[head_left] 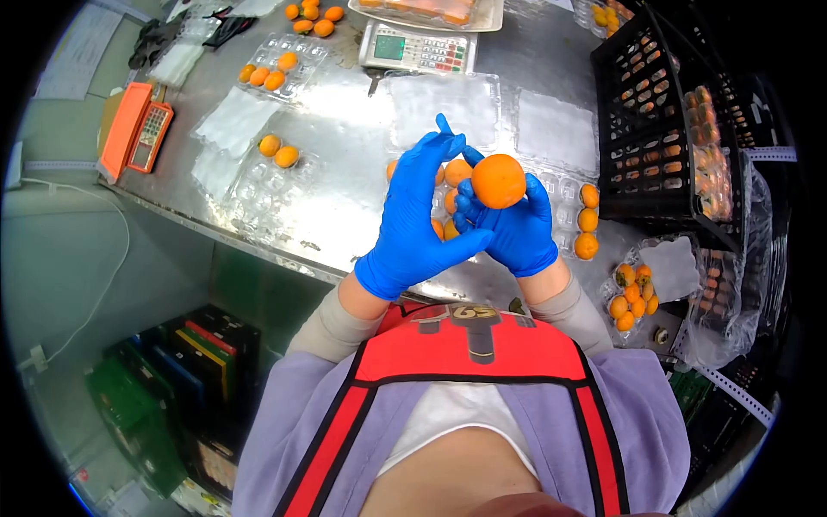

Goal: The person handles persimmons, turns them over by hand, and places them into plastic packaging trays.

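Note:
An orange persimmon (498, 182) rests in my right hand (523, 234), which wears a blue glove and has its fingers curled round the fruit from below. Beside it, my left hand (412, 226), gloved in blue too, holds nothing; its fingers point up and its thumb stretches toward the right hand. Partly hidden beneath both hands is a clear plastic tray with several persimmons (457, 172) in it. Just right of the right hand, a clear tray (564, 214) carries a column of three persimmons (587, 221). Their open lids (444, 108) lie behind, lined with white padding.
Left on the metal table (332, 185) are clear trays with persimmons (269, 145) and an orange scale (138, 133). A white scale (419, 47) bearing a tray stands at the back. A black crate (642, 112) rises at right, near another filled tray (631, 297).

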Demonstrator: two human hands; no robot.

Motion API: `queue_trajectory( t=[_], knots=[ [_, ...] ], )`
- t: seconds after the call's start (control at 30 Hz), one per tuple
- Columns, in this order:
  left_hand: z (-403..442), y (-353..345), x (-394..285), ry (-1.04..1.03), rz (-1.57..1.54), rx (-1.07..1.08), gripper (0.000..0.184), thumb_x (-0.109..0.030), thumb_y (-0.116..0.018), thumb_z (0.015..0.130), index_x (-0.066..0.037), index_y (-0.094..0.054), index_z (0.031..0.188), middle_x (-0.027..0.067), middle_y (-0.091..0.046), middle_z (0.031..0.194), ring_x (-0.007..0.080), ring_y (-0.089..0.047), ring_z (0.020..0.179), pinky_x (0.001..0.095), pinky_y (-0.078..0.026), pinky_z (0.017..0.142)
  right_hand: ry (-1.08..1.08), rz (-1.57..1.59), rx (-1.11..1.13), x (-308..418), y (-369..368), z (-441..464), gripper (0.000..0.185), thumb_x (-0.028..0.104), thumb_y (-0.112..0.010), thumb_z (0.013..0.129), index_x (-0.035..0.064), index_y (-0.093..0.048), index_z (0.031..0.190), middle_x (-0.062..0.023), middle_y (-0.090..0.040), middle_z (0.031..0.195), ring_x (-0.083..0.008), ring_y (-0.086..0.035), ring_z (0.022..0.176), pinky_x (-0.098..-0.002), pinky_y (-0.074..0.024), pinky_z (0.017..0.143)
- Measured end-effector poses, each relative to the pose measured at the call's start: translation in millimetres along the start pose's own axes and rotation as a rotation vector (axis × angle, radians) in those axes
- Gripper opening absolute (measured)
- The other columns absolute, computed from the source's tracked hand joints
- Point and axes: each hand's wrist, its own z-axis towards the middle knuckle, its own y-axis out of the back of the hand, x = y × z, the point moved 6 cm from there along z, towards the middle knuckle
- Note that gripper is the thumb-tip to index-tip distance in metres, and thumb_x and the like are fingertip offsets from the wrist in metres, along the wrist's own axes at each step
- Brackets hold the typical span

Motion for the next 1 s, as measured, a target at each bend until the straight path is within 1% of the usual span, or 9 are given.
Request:
queue_trajectory(
  t=[0.1, 0.43, 0.57, 0.63, 0.67, 0.73, 0.83, 0.87, 1.0],
  knots=[
    [-1, -2, 2, 0.045, 0.014, 0.1, 0.09, -0.015, -0.077, 0.069, -0.002, -0.025, 0.141, 0.02, -0.034, 0.142, 0.0313, -0.033, 0.133, 0.0439, -0.028, 0.108, 0.032, -0.088, -0.025, 3, -3, 1, 0.082, 0.042, -0.059, 0.082, 0.0069, -0.02, 0.145, -0.0153, -0.049, 0.125, -0.0276, -0.057, 0.105, -0.0395, -0.0474, 0.088],
    [6, -8, 10, 0.158, -0.167, -0.068, 0.073, -0.014, -0.072, 0.074, 0.0, -0.035, 0.136, 0.0189, -0.031, 0.145, 0.0295, -0.032, 0.134, 0.0395, -0.026, 0.109, 0.326, -0.698, -0.188, 15, -8, -3, 0.086, 0.032, -0.066, 0.081, 0.007, -0.016, 0.146, -0.0147, -0.05, 0.123, -0.0246, -0.049, 0.117, -0.0366, -0.0398, 0.099],
    [8, 8, 25, 0.096, -0.179, -0.104, 0.061, -0.011, -0.068, 0.075, -0.003, -0.045, 0.131, 0.0167, -0.037, 0.141, 0.0308, -0.038, 0.129, 0.041, -0.032, 0.105, 0.567, -1.031, -0.252, 32, -6, -13, 0.091, 0.019, -0.071, 0.077, 0.0044, -0.013, 0.146, -0.0136, -0.05, 0.121, -0.0232, -0.05, 0.111, -0.0349, -0.0379, 0.098],
    [5, 18, 23, 0.092, -0.071, -0.12, 0.048, -0.011, -0.066, 0.079, -0.003, -0.052, 0.124, 0.0169, -0.039, 0.139, 0.0304, -0.037, 0.13, 0.0401, -0.032, 0.104, 0.805, -1.445, -0.18, 37, -21, -21, 0.093, 0.015, -0.07, 0.075, 0.0021, -0.011, 0.146, -0.0133, -0.05, 0.12, -0.023, -0.05, 0.111, -0.0369, -0.0356, 0.1],
    [2, 19, 31, 0.181, -0.113, -0.102, 0.043, -0.011, -0.066, 0.08, -0.003, -0.054, 0.121, 0.0168, -0.041, 0.138, 0.0302, -0.038, 0.13, 0.0398, -0.033, 0.104, 0.87, -1.421, -0.183, 36, -25, -22, 0.083, 0.012, -0.071, 0.073, -0.0005, -0.025, 0.141, -0.0135, -0.05, 0.119, -0.0235, -0.049, 0.111, -0.0385, -0.0338, 0.1],
    [-3, 17, 42, 0.253, -0.207, -0.053, 0.036, -0.019, -0.064, 0.085, -0.004, -0.057, 0.117, 0.0156, -0.046, 0.133, 0.029, -0.04, 0.127, 0.0388, -0.034, 0.104, 0.898, -1.567, -0.169, 40, -29, -25, 0.076, 0.011, -0.072, 0.071, -0.0003, -0.032, 0.135, -0.0135, -0.051, 0.118, -0.0242, -0.05, 0.109, -0.0382, -0.0353, 0.099],
    [-5, -1, 46, 0.428, -0.589, 0.092, 0.043, -0.029, -0.062, 0.088, -0.005, -0.053, 0.123, 0.0129, -0.046, 0.134, 0.0266, -0.043, 0.125, 0.0384, -0.036, 0.103, 0.952, -1.7, -0.154, 34, -34, -26, 0.064, 0.008, -0.074, 0.068, 0.0006, -0.044, 0.124, -0.0139, -0.052, 0.115, -0.0262, -0.052, 0.106, -0.038, -0.0386, 0.094],
    [-8, -11, 47, 0.481, -0.712, 0.095, 0.065, -0.047, -0.057, 0.087, -0.003, -0.044, 0.133, 0.0127, -0.04, 0.14, 0.0231, -0.046, 0.123, 0.037, -0.04, 0.1, 0.976, -1.686, -0.162, 33, -35, -26, 0.06, 0.006, -0.075, 0.067, 0.0013, -0.047, 0.119, -0.0142, -0.053, 0.114, -0.0274, -0.053, 0.105, -0.038, -0.0404, 0.091],
    [-15, -35, 46, 0.761, -1.048, 0.234, 0.075, -0.049, -0.061, 0.083, -0.003, -0.037, 0.137, 0.0112, -0.043, 0.136, 0.0239, -0.047, 0.122, 0.0371, -0.041, 0.099, 1.087, -1.896, -0.017, 28, -42, -25, 0.07, 0.004, -0.078, 0.063, 0.004, -0.045, 0.126, -0.0133, -0.055, 0.115, -0.0314, -0.055, 0.102, -0.0386, -0.0437, 0.086]
  ],
)
